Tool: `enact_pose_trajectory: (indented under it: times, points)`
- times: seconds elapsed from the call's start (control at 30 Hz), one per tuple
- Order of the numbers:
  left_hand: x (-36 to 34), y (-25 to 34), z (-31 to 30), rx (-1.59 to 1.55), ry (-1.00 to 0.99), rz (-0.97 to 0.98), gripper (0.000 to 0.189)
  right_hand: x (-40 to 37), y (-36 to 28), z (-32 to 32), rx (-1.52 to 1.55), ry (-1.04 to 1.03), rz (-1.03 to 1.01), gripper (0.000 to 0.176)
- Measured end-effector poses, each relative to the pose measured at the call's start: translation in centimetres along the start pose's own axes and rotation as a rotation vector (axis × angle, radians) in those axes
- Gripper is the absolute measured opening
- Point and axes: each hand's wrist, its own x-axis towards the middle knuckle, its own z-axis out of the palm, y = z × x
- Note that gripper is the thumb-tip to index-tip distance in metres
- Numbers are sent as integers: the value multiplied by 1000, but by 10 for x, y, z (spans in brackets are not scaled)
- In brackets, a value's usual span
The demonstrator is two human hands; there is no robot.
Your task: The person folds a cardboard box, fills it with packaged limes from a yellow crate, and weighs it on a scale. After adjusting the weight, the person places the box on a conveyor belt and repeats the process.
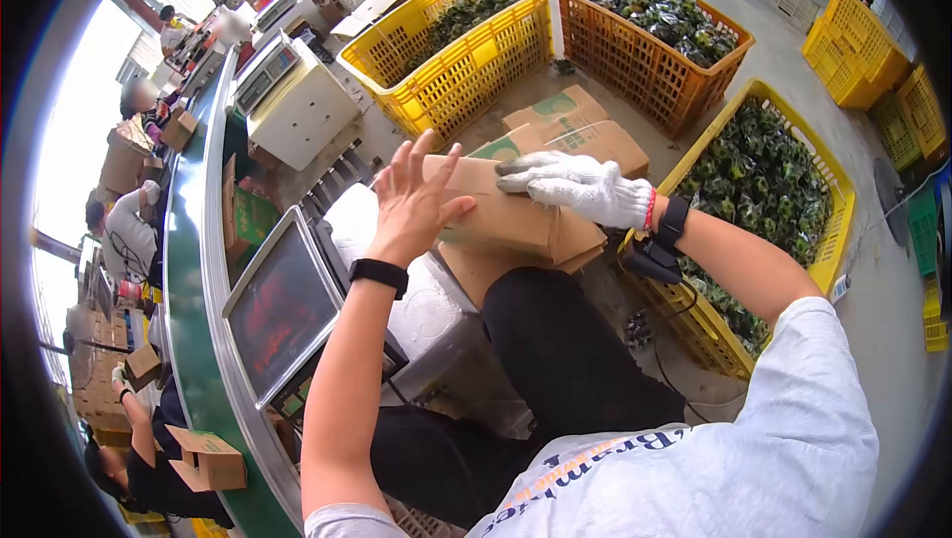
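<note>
My left hand is bare, its fingers spread, and touches the left end of a brown cardboard box. On the upper right of this box lies my right hand in a white knitted glove, fingers stretched out flat. The box rests by my knee, with more brown cardboard under it. Just beyond are flat-looking cartons with green print. A white block-like case stands below my left hand, beside a dark-screened panel. What is inside the box is hidden.
A yellow crate, an orange crate and another yellow crate hold dark green bagged produce. At left runs a green conveyor belt, with people and cartons along it. A scale stands ahead.
</note>
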Motion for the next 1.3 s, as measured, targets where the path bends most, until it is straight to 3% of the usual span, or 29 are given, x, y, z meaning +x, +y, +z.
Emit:
enact_pose_trajectory:
  times: [0.03,0.2,0.23,0.3,0.33,0.4,0.43,0.47,0.5,0.53,0.6,0.73,0.8,0.87,0.9,0.93,1.0,1.07,1.13,1.2,1.3]
  points:
    - [1,5,4,-45,-173,-83,70,-5,0,3,3,5,5,39]
    - [4,11,9,-104,-193,53,66,-42,-8,-10,130,269,217,39]
    - [5,11,4,-103,-212,98,68,-57,-13,-22,410,371,337,40]
    - [10,13,-5,-91,-220,198,79,-98,-5,-53,351,608,424,40]
    - [11,9,-3,-74,-218,254,97,-130,10,-70,198,680,529,38]
    - [18,17,-19,-87,-299,322,108,-211,33,-100,-366,596,907,50]
    - [21,20,-22,-80,-337,340,115,-256,48,-106,-555,495,1120,67]
    - [23,23,-24,-49,-339,357,109,-290,46,-105,-630,406,1391,84]
    - [25,23,-23,-103,-361,362,107,-309,34,-111,-421,252,1679,96]
    - [27,22,-22,-154,-381,362,104,-333,34,-104,-389,202,1817,101]
    - [27,22,-25,-206,-375,339,100,-375,37,-86,-325,114,1927,105]
    - [26,21,-24,-259,-286,279,90,-387,30,-54,-321,153,1908,106]
    - [20,17,-21,-249,-301,265,85,-398,37,-47,-333,217,1850,101]
    - [16,16,-22,-260,-305,254,84,-361,23,-54,-444,302,1798,90]
    - [15,18,-22,-273,-301,244,83,-353,27,-46,-712,499,1467,75]
    - [14,19,-23,-262,-311,232,83,-303,-1,-54,-741,616,1165,61]
    - [15,21,-24,-285,-284,237,83,-219,-34,-61,-337,674,779,52]
    - [15,23,-24,-291,-280,226,83,-153,-44,-46,-52,530,531,68]
    - [14,23,-25,-316,-294,210,84,-93,-43,-18,22,360,569,89]
    - [12,24,-28,-313,-290,211,87,-48,-26,19,198,429,525,89]
    - [8,23,-24,-361,-280,184,93,-11,-15,66,582,801,443,88]
